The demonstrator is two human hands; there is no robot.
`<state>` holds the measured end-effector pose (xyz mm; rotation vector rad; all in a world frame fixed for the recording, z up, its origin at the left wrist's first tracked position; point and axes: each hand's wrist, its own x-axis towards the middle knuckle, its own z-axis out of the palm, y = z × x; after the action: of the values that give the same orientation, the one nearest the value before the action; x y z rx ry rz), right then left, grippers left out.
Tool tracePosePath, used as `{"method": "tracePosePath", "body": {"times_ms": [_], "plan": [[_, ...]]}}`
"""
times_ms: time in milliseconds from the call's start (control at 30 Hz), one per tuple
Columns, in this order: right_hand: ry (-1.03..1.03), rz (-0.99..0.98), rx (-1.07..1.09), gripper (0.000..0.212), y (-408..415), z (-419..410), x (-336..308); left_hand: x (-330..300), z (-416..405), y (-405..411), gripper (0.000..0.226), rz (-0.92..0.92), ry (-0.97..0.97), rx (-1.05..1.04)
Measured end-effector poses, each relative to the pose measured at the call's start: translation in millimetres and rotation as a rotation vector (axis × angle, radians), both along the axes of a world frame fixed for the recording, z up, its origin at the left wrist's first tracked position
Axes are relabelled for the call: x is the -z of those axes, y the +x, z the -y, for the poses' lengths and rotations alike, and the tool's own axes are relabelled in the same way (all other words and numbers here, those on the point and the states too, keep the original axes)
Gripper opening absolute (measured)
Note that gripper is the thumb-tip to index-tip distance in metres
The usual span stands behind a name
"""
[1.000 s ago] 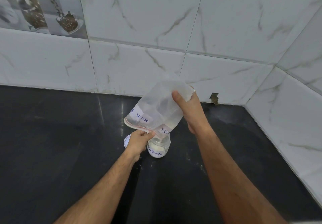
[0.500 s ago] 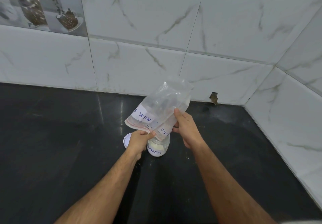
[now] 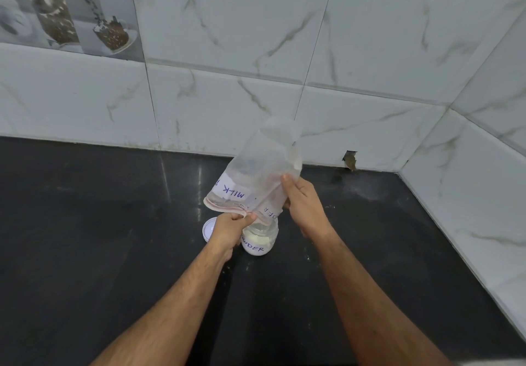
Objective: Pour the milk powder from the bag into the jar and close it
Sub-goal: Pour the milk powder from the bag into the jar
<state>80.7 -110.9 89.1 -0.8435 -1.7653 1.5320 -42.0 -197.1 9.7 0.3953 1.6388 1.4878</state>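
The pouring step looks close to its end. Just below the middle of the frame a clear bag (image 3: pixel 256 177) is held upside down, its open pink-edged mouth pointing into the jar (image 3: pixel 259 237) that stands on the dark counter (image 3: pixel 85 237). The left hand (image 3: pixel 227 227) is closed in a pinch on the mouth edge of the bag, right at the rim of the jar. The right hand (image 3: pixel 303 203) is closed on the right side of the bag, thumb on the near face and fingers behind it, about halfway up. The bag looks nearly empty; only a film of powder seems to cling inside, though the plastic is cloudy and I cannot be sure. The jar shows pale powder in its lower part and carries a handwritten label.

The white lid (image 3: pixel 209 228) lies on the counter just left of the jar, partly hidden behind the left hand.

By my judgement, the next move calls for shaking or tapping the last powder down, then lifting the bag clear without scattering dust over the rim. After that one hand must be freed to fetch the lid and fit it on the jar.
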Motion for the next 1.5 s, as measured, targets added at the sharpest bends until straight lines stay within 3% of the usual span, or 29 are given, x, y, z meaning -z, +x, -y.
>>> {"method": "tracePosePath", "body": {"times_ms": [433,1000,1200,1367,1500], "plan": [[-0.053,0.002,-0.007,0.032,-3,4,7,-8,2,1,0.005,-0.039,0.054,0.015],[-0.015,-0.087,0.078,0.029,7,-4,11,-1,1,-3,0.008,-0.179,0.077,-0.014],[-0.162,-0.119,0.125,0.031,13,-11,20,-9,2,2,0.002,-0.168,0.055,0.074],[-0.326,-0.116,0.204,0.039,19,-30,22,-16,3,-13,0.038,-0.124,-0.007,0.211],[-0.486,-0.216,0.25,0.04,23,-40,23,-28,5,-21,0.049,0.062,0.04,0.336]]}}
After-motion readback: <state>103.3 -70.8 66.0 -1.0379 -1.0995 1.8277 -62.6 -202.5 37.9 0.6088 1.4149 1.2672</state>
